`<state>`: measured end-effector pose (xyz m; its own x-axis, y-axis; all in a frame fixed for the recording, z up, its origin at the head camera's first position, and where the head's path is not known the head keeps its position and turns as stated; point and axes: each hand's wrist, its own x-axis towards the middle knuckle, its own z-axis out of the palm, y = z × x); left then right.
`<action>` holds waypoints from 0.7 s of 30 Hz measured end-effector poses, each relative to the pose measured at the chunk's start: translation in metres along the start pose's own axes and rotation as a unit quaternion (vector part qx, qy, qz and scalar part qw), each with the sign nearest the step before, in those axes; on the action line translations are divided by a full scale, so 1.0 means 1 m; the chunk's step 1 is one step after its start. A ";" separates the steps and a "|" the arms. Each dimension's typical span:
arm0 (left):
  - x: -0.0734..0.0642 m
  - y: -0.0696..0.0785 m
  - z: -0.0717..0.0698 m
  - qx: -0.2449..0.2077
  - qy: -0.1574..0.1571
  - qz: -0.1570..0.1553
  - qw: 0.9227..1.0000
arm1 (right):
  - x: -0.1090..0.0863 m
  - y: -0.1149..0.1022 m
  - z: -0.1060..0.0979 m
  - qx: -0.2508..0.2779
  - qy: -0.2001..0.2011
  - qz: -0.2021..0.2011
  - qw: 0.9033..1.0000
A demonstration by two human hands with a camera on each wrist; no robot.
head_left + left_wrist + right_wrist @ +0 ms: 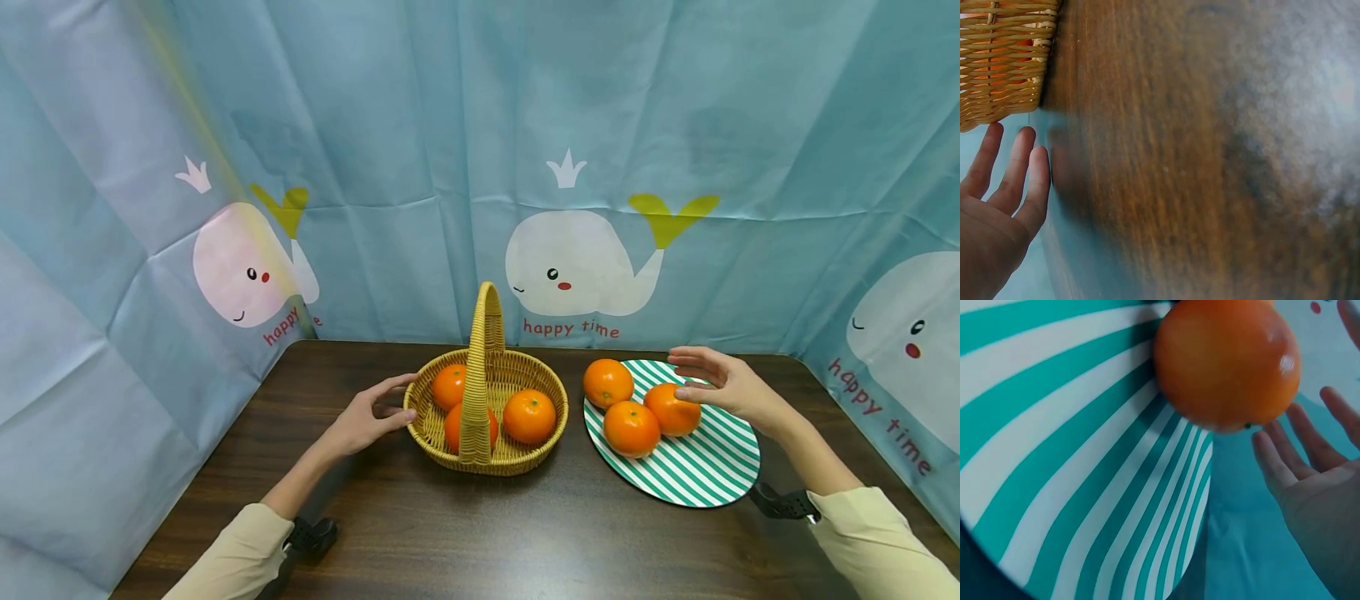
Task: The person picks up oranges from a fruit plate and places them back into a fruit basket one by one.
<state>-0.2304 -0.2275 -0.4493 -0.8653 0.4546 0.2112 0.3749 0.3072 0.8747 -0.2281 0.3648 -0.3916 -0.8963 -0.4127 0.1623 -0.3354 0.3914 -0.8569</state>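
A yellow wicker basket with a tall arched handle stands mid-table, holding three oranges, one of them an orange at its right side. My left hand is at the basket's left rim, thumb and fingers spread apart; the left wrist view shows its fingertips right at the wicker. Three more oranges sit together on a round green-and-white striped mat. Over the rightmost, an orange also large in the right wrist view, my right hand reaches with loosely bent fingers, fingertips close beside the fruit.
The dark wooden table runs under everything. Behind and beside it hangs a light blue curtain printed with whales and lettering. Black straps circle both wrists, below light sleeves.
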 end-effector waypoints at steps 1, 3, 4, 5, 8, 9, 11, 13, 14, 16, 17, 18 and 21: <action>0.000 0.000 0.000 0.001 0.001 0.000 1.000 | -0.002 0.001 -0.001 -0.003 -0.005 -0.002 1.000; 0.000 -0.001 0.000 0.008 0.002 0.002 1.000 | -0.005 0.004 -0.002 -0.006 -0.017 -0.006 1.000; 0.000 -0.001 0.000 0.010 0.002 0.002 1.000 | -0.006 0.006 -0.002 -0.008 -0.022 -0.006 1.000; 0.000 -0.001 0.000 0.012 0.002 0.003 1.000 | -0.007 0.007 -0.002 -0.008 -0.028 -0.007 1.000; 0.000 -0.002 0.000 0.018 0.001 0.003 1.000 | -0.010 0.012 -0.002 -0.013 -0.044 -0.007 0.999; 0.000 -0.003 0.000 0.018 0.002 0.003 1.000 | -0.010 0.013 -0.002 -0.016 -0.048 -0.007 0.999; 0.001 -0.003 -0.001 0.020 0.002 0.002 1.000 | -0.012 0.016 -0.001 -0.021 -0.054 -0.007 0.998; 0.001 -0.003 -0.001 0.021 0.003 0.001 1.000 | -0.013 0.019 0.000 -0.026 -0.056 -0.008 0.998; 0.001 -0.003 0.000 0.021 0.004 0.001 1.000 | -0.014 0.020 0.000 -0.026 -0.057 -0.008 0.998; 0.001 -0.002 0.000 0.021 0.004 0.001 1.000 | -0.015 0.022 0.001 -0.018 -0.060 -0.007 0.998; 0.001 -0.003 0.000 0.020 0.003 0.000 1.000 | -0.015 0.023 0.002 -0.013 -0.061 -0.006 0.998; 0.001 -0.003 0.000 0.020 0.003 0.000 1.000 | -0.015 0.024 0.002 -0.009 -0.063 -0.008 0.998; 0.001 -0.003 0.000 0.016 0.001 0.001 1.000 | -0.015 0.029 0.003 -0.004 -0.067 -0.009 0.998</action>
<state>-0.2325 -0.2282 -0.4516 -0.8646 0.4545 0.2140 0.3873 0.3319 0.8601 -0.2232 0.3802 -0.4199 -0.8436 -0.5256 0.1100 -0.3531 0.3887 -0.8510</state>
